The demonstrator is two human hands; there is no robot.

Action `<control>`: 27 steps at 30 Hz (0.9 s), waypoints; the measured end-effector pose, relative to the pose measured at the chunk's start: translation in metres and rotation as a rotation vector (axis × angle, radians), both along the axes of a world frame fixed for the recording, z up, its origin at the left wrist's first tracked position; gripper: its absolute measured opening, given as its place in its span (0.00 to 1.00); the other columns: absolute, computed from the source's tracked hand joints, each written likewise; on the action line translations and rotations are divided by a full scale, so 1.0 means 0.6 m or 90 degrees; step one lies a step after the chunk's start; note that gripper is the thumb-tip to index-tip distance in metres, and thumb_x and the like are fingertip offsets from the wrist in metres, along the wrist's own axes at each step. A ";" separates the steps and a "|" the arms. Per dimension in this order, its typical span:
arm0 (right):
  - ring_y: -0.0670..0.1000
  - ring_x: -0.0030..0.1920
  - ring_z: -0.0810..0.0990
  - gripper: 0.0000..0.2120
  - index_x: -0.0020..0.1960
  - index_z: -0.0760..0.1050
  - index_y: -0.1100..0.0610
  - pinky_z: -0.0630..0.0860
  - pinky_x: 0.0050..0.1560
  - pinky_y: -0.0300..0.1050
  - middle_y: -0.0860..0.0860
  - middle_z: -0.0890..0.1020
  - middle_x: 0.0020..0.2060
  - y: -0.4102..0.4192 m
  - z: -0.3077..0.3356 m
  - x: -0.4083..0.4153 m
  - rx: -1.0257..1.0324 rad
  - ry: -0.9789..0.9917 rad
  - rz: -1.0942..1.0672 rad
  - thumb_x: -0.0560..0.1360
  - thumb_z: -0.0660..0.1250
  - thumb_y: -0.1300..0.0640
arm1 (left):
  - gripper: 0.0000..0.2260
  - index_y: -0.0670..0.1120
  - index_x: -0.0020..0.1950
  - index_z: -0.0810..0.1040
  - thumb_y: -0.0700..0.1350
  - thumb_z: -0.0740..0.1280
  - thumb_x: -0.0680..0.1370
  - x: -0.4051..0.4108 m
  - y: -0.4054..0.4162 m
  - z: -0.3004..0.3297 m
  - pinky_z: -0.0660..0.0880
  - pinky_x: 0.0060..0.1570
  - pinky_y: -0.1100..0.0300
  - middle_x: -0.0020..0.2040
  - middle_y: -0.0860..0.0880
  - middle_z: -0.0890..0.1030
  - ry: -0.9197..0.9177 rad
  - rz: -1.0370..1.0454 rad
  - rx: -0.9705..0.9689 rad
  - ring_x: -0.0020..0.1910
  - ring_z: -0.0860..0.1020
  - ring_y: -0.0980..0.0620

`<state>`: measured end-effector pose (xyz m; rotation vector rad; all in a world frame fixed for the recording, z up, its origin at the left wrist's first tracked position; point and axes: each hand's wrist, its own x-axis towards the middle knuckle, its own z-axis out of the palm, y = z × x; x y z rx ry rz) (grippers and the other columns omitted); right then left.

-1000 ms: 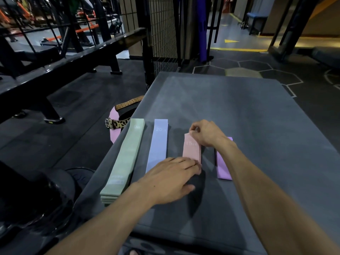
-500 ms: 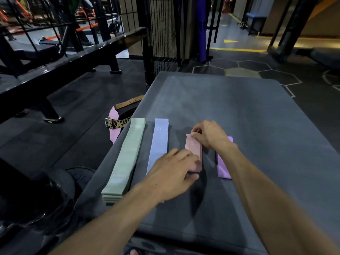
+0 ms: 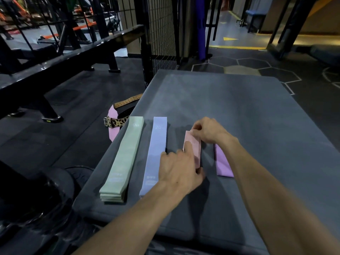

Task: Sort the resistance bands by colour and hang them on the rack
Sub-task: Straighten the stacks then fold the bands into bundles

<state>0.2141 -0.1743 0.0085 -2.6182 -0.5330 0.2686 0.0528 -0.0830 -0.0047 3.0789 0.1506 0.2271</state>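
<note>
Several flat resistance bands lie side by side on a grey padded platform (image 3: 239, 111). From the left: a stack of mint green bands (image 3: 125, 159), a lavender blue band (image 3: 156, 150), a pink band (image 3: 194, 148) and a purple band (image 3: 223, 164). My left hand (image 3: 181, 167) grips the near end of the pink band, index finger stretched along its top. My right hand (image 3: 207, 130) pinches the pink band's far end. The pink band looks tipped up on its edge. My right forearm covers part of the purple band.
A leopard-print belt with a buckle (image 3: 115, 122), a tan belt (image 3: 128, 102) and a pink strip (image 3: 112, 126) lie on the floor left of the platform. A black bench frame (image 3: 55, 61) stands at left, a wire mesh panel (image 3: 160, 28) behind. Black weight plates (image 3: 55, 188) sit lower left.
My left hand slid forward along the pink band and now grips its near end. The right hand kept its pinch on the far end, and the band lifted off flat.
</note>
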 end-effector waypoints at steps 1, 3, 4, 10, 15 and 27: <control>0.52 0.46 0.81 0.08 0.51 0.84 0.54 0.71 0.44 0.41 0.53 0.86 0.47 -0.002 0.003 0.001 0.003 0.005 0.003 0.78 0.67 0.54 | 0.27 0.45 0.64 0.62 0.63 0.62 0.76 0.000 -0.002 0.001 0.64 0.44 0.50 0.51 0.46 0.82 0.001 0.003 0.002 0.48 0.81 0.41; 0.51 0.44 0.80 0.07 0.51 0.84 0.53 0.71 0.45 0.40 0.52 0.86 0.48 -0.006 0.010 0.004 0.014 0.021 0.011 0.77 0.69 0.54 | 0.27 0.45 0.63 0.62 0.63 0.63 0.76 -0.001 -0.006 0.001 0.63 0.43 0.51 0.51 0.46 0.81 0.004 0.009 0.000 0.48 0.81 0.41; 0.50 0.44 0.80 0.06 0.52 0.84 0.52 0.71 0.45 0.40 0.51 0.85 0.48 -0.008 0.013 0.006 0.017 0.030 0.018 0.77 0.69 0.54 | 0.26 0.45 0.62 0.63 0.64 0.63 0.76 -0.001 -0.008 0.001 0.64 0.43 0.51 0.50 0.46 0.81 0.005 0.011 -0.003 0.48 0.81 0.41; 0.49 0.48 0.80 0.10 0.56 0.83 0.53 0.72 0.48 0.38 0.50 0.85 0.50 -0.009 0.020 0.004 -0.027 0.013 0.069 0.77 0.72 0.51 | 0.26 0.46 0.63 0.63 0.65 0.62 0.77 -0.002 -0.012 0.000 0.64 0.43 0.50 0.50 0.46 0.81 -0.011 0.005 0.030 0.48 0.81 0.41; 0.52 0.50 0.83 0.09 0.55 0.83 0.52 0.78 0.52 0.45 0.51 0.86 0.51 -0.009 0.019 0.004 -0.052 -0.016 0.082 0.77 0.72 0.51 | 0.26 0.47 0.64 0.65 0.65 0.61 0.77 -0.004 -0.007 -0.001 0.65 0.44 0.50 0.51 0.46 0.81 -0.019 -0.015 0.020 0.49 0.81 0.41; 0.52 0.50 0.84 0.08 0.53 0.84 0.51 0.80 0.55 0.49 0.50 0.86 0.49 -0.008 0.020 -0.001 -0.066 -0.064 0.089 0.76 0.73 0.51 | 0.27 0.49 0.61 0.68 0.70 0.58 0.77 -0.006 0.001 -0.007 0.65 0.43 0.51 0.51 0.47 0.83 -0.021 -0.038 -0.014 0.49 0.81 0.42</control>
